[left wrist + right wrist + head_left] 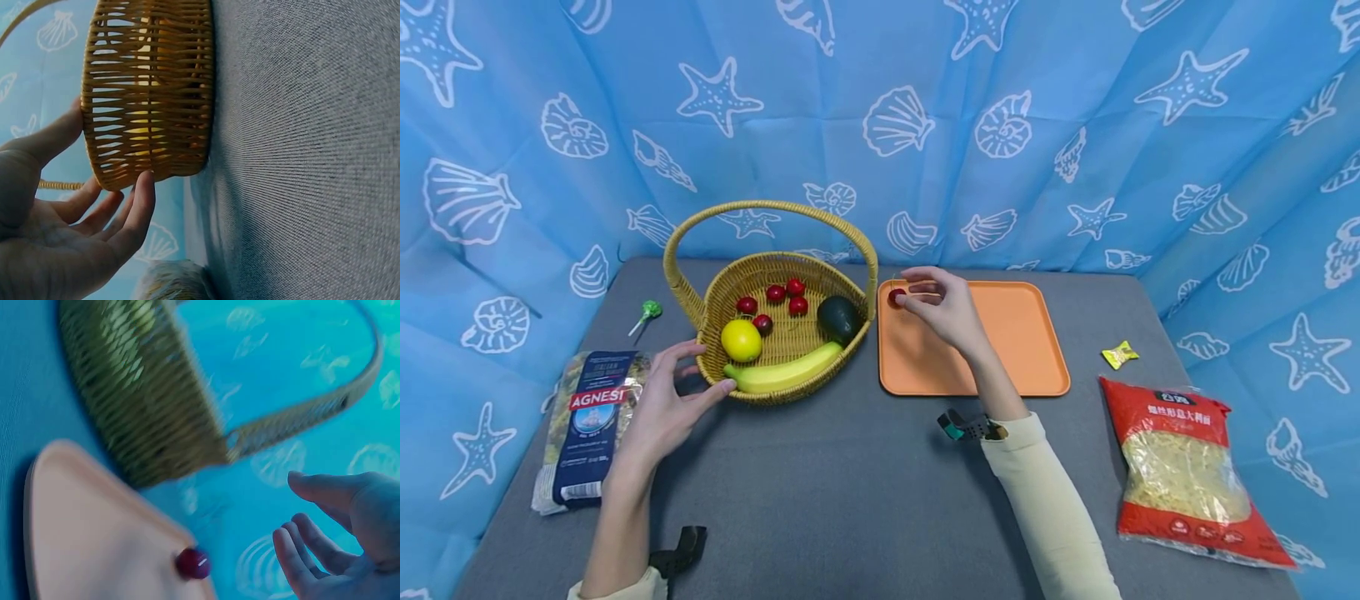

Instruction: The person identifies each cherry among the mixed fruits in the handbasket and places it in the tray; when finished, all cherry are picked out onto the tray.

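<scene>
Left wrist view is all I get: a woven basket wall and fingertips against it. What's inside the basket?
Observer: The head view shows a lemon, a banana, a dark avocado and five cherries in the basket.
Operator: Where's the other hand?
Observer: The right hand hovers over the orange tray, at the corner nearest the basket.
Operator: Holding anything?
Observer: It doesn't look like it. In the right wrist view one cherry lies on the tray, apart from the fingers, which are loosely spread.
</scene>
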`<state>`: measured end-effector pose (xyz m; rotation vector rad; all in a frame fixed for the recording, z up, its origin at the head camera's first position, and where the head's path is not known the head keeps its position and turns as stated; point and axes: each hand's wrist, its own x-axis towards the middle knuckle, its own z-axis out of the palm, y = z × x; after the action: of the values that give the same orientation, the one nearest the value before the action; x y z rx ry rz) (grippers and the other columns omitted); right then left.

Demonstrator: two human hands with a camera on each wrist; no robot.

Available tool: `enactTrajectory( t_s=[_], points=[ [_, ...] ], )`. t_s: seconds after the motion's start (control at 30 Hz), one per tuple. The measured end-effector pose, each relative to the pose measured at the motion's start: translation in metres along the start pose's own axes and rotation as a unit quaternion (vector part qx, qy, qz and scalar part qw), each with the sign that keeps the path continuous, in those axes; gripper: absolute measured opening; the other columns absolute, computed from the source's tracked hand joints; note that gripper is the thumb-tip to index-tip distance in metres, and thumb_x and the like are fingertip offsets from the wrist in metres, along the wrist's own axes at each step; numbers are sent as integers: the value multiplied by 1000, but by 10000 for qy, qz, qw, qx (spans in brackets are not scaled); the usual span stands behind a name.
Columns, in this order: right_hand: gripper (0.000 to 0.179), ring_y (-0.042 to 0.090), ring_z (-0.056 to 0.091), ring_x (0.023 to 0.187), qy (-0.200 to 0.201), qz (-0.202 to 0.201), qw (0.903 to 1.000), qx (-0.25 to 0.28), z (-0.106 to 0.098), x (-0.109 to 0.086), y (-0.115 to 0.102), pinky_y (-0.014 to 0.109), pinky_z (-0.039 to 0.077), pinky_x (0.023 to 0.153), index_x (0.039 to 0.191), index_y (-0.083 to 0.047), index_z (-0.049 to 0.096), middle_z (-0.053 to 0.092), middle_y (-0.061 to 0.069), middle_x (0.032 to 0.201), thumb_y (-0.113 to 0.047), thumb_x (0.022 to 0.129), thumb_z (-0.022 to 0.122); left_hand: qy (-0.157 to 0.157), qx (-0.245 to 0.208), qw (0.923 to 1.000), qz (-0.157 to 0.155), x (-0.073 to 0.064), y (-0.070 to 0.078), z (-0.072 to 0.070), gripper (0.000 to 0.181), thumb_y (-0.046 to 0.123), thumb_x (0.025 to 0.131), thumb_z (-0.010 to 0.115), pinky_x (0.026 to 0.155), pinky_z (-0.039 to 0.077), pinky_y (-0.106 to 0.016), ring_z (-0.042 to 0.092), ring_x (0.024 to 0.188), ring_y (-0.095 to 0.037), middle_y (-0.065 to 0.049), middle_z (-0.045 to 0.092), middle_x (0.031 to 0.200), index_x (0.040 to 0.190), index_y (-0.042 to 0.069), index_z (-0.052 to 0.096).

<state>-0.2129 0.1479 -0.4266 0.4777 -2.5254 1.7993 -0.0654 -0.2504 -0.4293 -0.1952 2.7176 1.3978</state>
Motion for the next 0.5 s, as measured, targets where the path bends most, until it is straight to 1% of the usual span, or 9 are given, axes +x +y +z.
enactTrajectory(
  t_s=[0.07,0.13,0.2,0.27,0.3,0.37,0.43,0.5],
  points=[
    [36,45,71,123,-77,-148,9996,219,0,-7,-12,44,63,109,133,-4,72,72,19,134,-9,99,80,-21,9,10000,9,0,-1,0,80,39,101,79,90,64,-20,48,147,-54,-27,30,171,162,6,39],
    [35,40,73,120,-171,-283,9987,388,0,-15,-24,37,64,106,132,-3,72,72,19,132,-7,98,80,-40,20,10000,17,0,-2,-1,80,40,101,78,93,66,-28,49,147,-54,-28,30,172,163,6,39],
    [34,34,75,116,-266,-413,9975,509,2,-21,-35,30,65,102,131,-3,73,73,21,130,-5,98,80,-70,-3,10000,-3,0,-3,-1,81,42,102,77,99,66,-41,49,147,-55,-28,28,173,163,7,38],
    [34,26,75,111,-377,-537,9961,589,5,-27,-44,27,65,99,130,0,72,73,23,129,-3,97,80,-99,-47,9999,-32,1,-3,0,81,44,102,76,105,63,-55,48,147,-55,-28,26,175,164,8,38],
    [34,22,75,109,-435,-596,9954,613,7,-29,-48,26,65,98,129,1,72,73,24,129,-2,97,80,-111,-78,9999,-43,1,-4,0,80,45,103,75,107,60,-62,48,147,-56,-28,25,175,164,8,37],
    [33,17,75,107,-584,-689,9935,700,12,-33,-55,27,65,96,129,2,72,72,25,128,0,96,79,-137,-169,9997,-70,1,-4,0,80,45,104,73,112,53,-69,47,148,-56,-28,24,176,165,9,37],
    [33,15,74,106,-776,-743,9910,794,18,-34,-59,28,66,95,129,3,72,73,25,128,2,97,78,-150,-239,9996,-78,1,-5,0,78,45,105,72,114,49,-73,47,148,-56,-28,24,176,165,9,37],
    [32,14,75,106,-976,-757,9887,851,27,-34,-63,30,66,95,129,3,72,73,24,128,2,97,77,-152,-282,9994,-86,1,-6,1,78,45,105,71,115,47,-74,47,149,-56,-28,23,176,165,9,36]
  ],
)
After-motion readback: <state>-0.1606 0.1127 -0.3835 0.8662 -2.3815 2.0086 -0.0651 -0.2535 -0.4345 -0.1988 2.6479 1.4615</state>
